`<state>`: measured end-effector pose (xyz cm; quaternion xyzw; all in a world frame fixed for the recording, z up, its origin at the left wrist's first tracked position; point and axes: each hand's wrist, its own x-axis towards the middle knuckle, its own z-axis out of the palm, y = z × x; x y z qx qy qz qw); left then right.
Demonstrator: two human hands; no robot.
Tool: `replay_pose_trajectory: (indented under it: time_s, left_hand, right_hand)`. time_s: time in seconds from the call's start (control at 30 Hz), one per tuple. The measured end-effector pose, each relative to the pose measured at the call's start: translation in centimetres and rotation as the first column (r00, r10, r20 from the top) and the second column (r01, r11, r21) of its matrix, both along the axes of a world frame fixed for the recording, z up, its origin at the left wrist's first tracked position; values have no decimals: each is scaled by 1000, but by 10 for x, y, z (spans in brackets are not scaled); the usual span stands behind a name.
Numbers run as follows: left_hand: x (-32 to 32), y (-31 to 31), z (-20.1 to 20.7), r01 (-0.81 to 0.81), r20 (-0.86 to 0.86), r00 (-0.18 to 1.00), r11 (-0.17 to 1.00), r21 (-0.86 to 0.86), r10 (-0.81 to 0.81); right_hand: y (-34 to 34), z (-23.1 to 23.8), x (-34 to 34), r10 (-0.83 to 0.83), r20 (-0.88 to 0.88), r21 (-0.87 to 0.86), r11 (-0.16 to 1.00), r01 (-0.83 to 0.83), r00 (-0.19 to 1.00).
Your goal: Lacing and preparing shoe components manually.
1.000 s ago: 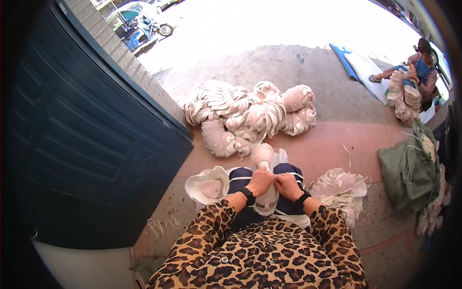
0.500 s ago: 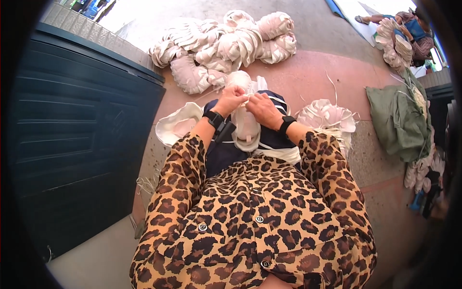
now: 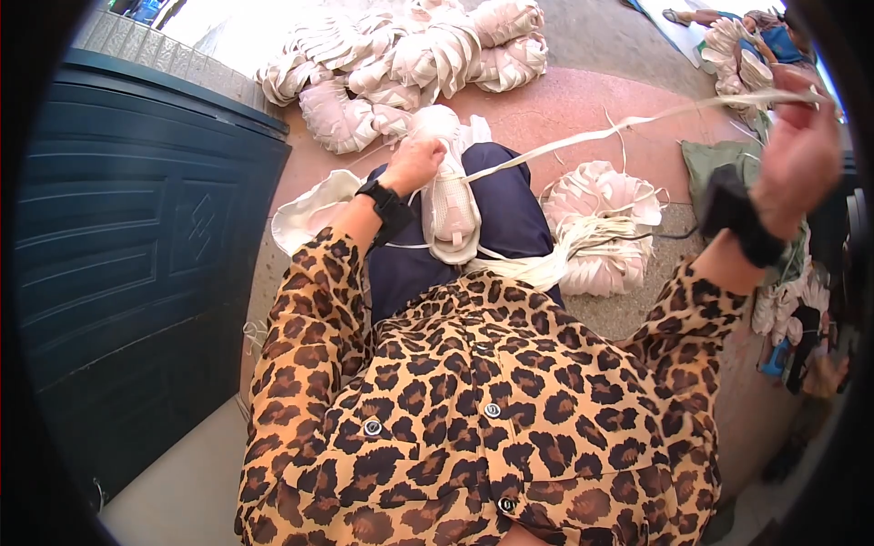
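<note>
A pale pink and white shoe upper (image 3: 452,214) lies lengthwise on my lap, between my dark-trousered thighs. My left hand (image 3: 417,164) is closed at its left edge, gripping it around the lacing area; the fingertips are partly hidden. Far out to the right, my right hand (image 3: 803,159) is raised, its fingers pinched on a flat white shoelace (image 3: 592,135). That lace stretches taut from the upper across to the hand. A bundle of loose white laces (image 3: 537,270) trails over my right thigh.
Tied bundles of shoe uppers (image 3: 414,59) are heaped ahead on the floor. Another bundle (image 3: 605,205) sits by my right knee, and a loose white piece (image 3: 314,209) by my left. A dark panelled door (image 3: 137,246) stands left. At far right, a person (image 3: 774,45) sits near a green sack (image 3: 715,164).
My right hand has swung from the upper out to the far right, drawing the lace with it. My left hand has stayed at the upper.
</note>
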<state>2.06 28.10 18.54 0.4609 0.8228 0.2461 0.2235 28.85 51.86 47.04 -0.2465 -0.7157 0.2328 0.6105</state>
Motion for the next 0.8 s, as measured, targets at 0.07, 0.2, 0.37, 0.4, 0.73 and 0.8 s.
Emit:
replay_pose_trajectory:
  time_s: [0.07,0.2,0.37,0.4,0.73,0.8]
  left_hand:
    - [-3,-11,-1,104,25,994,994,-37,-103]
    - [-4,-18,2,138,11,990,962,-236,-140]
    - [6,-33,17,140,-337,920,972,-191,-199]
    - [10,-32,19,132,-416,895,987,-96,-160]
    - [44,25,10,216,-316,881,893,-396,-353]
    - [40,30,11,197,-233,908,844,-499,-349]
  right_hand:
    - [-13,-65,-30,299,-407,-490,726,-482,863]
    - [-62,-171,-62,537,-131,-877,329,-350,834]
    - [-120,-265,-87,853,139,-886,334,-321,503]
    - [-123,-278,-93,838,255,-824,450,-345,483]
    - [-135,-271,-66,719,666,-688,695,-207,198]
    - [-141,-264,-59,733,652,-709,680,-188,191]
